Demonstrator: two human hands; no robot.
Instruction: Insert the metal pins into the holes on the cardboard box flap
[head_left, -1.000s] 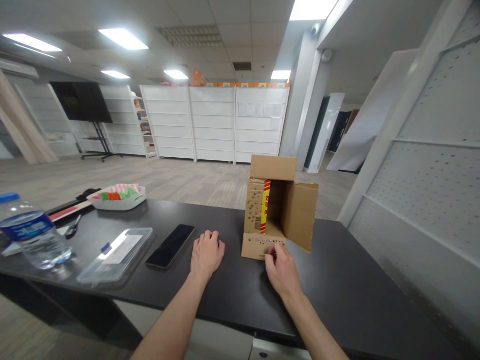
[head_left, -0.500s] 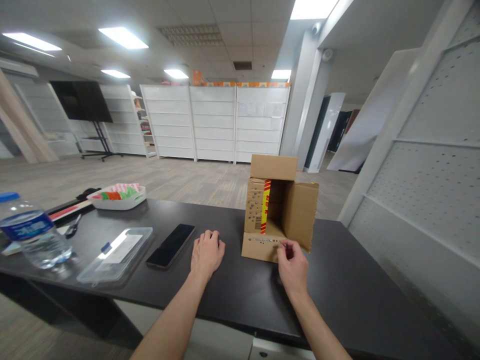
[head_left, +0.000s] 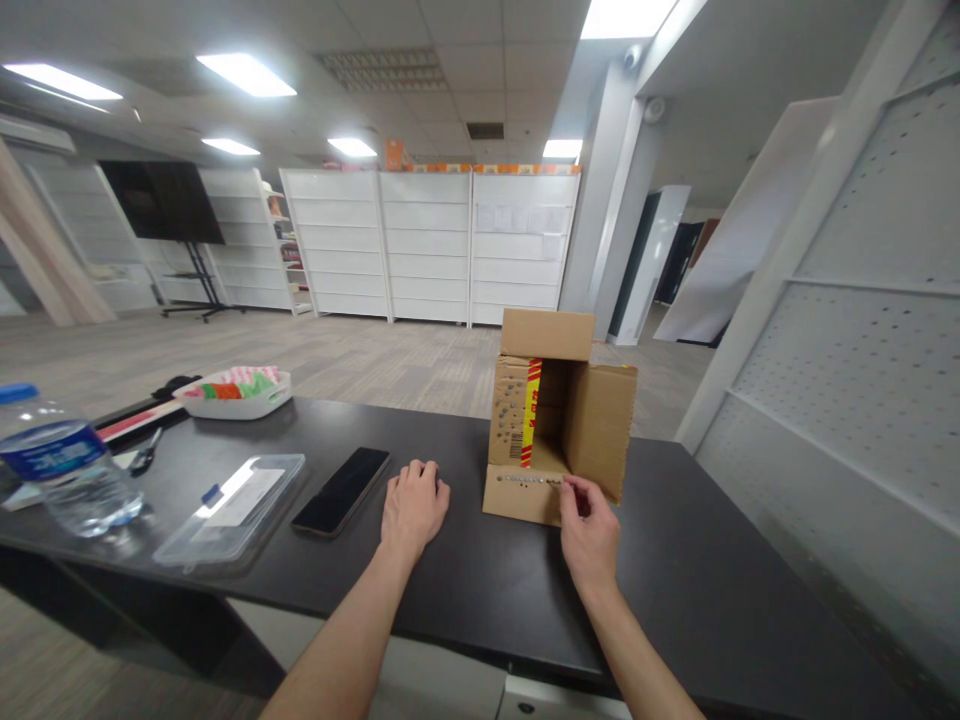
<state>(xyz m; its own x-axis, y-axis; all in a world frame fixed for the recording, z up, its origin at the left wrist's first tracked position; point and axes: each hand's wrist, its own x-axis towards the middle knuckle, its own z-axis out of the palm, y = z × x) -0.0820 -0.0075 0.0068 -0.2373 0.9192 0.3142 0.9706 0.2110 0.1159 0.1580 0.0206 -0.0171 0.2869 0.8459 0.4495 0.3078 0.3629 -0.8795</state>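
Note:
An open cardboard box [head_left: 512, 410] stands on the dark table, its opening towards me and its flaps spread. Along its lower front flap [head_left: 517, 505] runs a row of small holes, several with round silvery pieces in them; more such pieces dot the left flap. My right hand [head_left: 591, 530] is at the right end of that row, thumb and forefinger pinched together at the flap. Anything between those fingertips is too small to make out. Left of the box, my left hand [head_left: 414, 505] rests palm down on the table, fingers curled under, hiding whatever may be beneath them.
A black phone [head_left: 343, 492] lies left of my left hand. Beyond it are a clear plastic case [head_left: 225, 535] and a water bottle [head_left: 64, 470]. A white basket [head_left: 247, 405] with colourful packets sits at the back left. The table's far edge [head_left: 420, 412] runs behind the box.
My right hand has shifted slightly right and up along the flap, its fingers straightening a little while still pinched. The left hand and the box look unmoved.

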